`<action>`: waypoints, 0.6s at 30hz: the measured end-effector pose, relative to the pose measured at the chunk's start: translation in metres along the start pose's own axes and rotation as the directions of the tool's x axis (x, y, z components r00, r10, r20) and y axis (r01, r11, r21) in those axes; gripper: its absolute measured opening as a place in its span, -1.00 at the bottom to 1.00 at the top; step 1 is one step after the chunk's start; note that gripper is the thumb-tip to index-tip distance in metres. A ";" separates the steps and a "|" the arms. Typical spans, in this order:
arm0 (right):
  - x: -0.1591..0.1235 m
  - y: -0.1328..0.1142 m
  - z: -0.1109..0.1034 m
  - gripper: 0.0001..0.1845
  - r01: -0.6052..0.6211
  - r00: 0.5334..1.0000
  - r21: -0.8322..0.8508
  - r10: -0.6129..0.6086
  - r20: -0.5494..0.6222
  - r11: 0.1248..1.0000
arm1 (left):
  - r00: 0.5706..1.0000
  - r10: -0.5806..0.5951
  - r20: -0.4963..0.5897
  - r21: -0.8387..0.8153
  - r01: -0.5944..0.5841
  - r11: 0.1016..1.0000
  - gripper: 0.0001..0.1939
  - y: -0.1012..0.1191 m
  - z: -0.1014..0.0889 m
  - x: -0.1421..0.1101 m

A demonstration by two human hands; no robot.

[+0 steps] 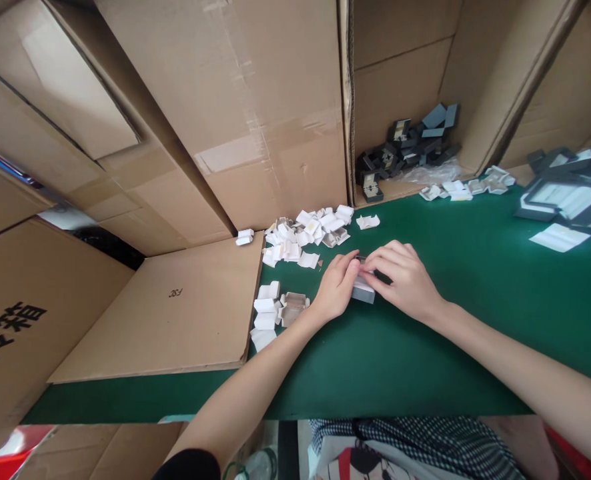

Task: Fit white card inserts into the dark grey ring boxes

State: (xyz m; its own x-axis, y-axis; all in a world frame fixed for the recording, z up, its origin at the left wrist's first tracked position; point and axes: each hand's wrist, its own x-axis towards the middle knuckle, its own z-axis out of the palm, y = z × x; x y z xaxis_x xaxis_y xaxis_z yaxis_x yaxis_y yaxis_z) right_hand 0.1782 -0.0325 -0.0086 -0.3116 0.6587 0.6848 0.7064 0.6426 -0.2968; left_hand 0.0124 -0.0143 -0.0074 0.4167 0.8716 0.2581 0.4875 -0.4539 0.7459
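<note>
A small grey box with a white inner part (363, 291) rests on the green table top between my hands. My left hand (336, 285) is closed on the box's left side, its thumb along the top. From the right, my right hand (399, 277) reaches over the box with bent fingers, the fingertips gripping its far part. My fingers hide most of the far end, where only a dark edge shows. Left of my left hand lie folded white inserts (266, 305) and an insert with its brownish inside facing up (294, 309).
Beyond my left hand lies a heap of white inserts (305, 233). An upright carton (285, 120) stands behind it. A carton at the back holds dark small boxes (410, 150). Open grey boxes (570, 187) are piled at right. A flat cardboard sheet (165, 320) covers the left side.
</note>
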 end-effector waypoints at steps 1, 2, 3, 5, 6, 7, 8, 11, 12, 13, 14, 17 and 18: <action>0.001 0.000 -0.001 -0.85 0.014 1.000 0.006 -0.014 0.023 1.000 | 1.000 0.000 0.001 0.000 0.000 1.000 -0.48 0.000 0.000 0.000; 0.001 0.000 -0.002 -0.85 0.025 0.999 0.011 -0.025 0.040 1.000 | 1.000 -0.001 0.002 -0.002 0.001 1.000 -0.48 0.000 0.000 0.000; 0.002 0.000 -0.004 -0.86 0.032 0.998 0.014 -0.033 0.050 0.999 | 1.000 -0.002 0.003 -0.004 0.002 1.000 -0.48 0.000 0.000 0.000; 0.003 0.002 -0.007 -0.87 0.033 0.999 0.019 -0.034 0.039 0.999 | 1.000 -0.003 0.004 -0.006 0.003 1.000 -0.49 0.000 0.000 0.000; 0.003 0.003 -0.008 -0.87 0.023 1.000 0.026 -0.023 0.021 0.999 | 1.000 -0.004 0.003 -0.005 0.004 1.000 -0.49 0.000 0.001 0.000; 0.003 0.003 -0.009 -0.87 0.004 1.000 0.041 -0.004 -0.001 0.999 | 1.000 -0.005 0.000 -0.003 0.005 1.000 -0.49 -0.001 0.001 0.000; 0.003 0.004 -0.009 -0.88 -0.020 0.999 0.060 0.022 -0.026 0.998 | 1.000 -0.007 -0.002 0.000 0.007 1.000 -0.49 -0.001 0.001 0.000; 0.002 0.006 -0.007 -0.89 -0.095 0.993 0.119 0.102 -0.060 0.988 | 1.000 -0.014 -0.010 -0.001 0.014 1.000 -0.48 -0.001 0.001 -0.001; 0.002 0.006 -0.006 -0.88 -0.107 0.992 0.128 0.115 -0.056 0.986 | 1.000 -0.016 -0.012 -0.002 0.015 1.000 -0.48 -0.001 0.002 -0.001; 0.002 0.006 -0.005 -0.88 -0.111 0.992 0.129 0.119 -0.049 0.985 | 1.000 -0.017 -0.014 -0.004 0.016 1.000 -0.49 -0.001 0.002 -0.001; 0.002 0.007 -0.004 -0.87 -0.108 0.993 0.123 0.114 -0.041 0.987 | 1.000 -0.017 -0.016 -0.006 0.017 1.000 -0.49 -0.001 0.002 -0.001; 0.001 0.008 -0.003 -0.86 -0.072 0.997 0.070 0.074 -0.016 0.995 | 0.999 -0.020 -0.032 -0.013 0.020 1.000 -0.51 -0.002 0.002 -0.001; 0.000 0.009 -0.002 -0.87 -0.062 0.998 0.046 0.063 -0.009 0.997 | 0.999 -0.020 -0.036 -0.017 0.020 1.000 -0.51 -0.002 0.003 -0.001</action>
State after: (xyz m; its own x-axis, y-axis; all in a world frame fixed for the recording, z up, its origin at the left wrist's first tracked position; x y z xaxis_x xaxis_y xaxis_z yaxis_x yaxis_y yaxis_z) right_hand 0.1860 -0.0270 -0.0098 -0.2608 0.6944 0.6707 0.6945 0.6176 -0.3693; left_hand 0.0130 -0.0147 -0.0107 0.3788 0.8867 0.2650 0.4823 -0.4335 0.7612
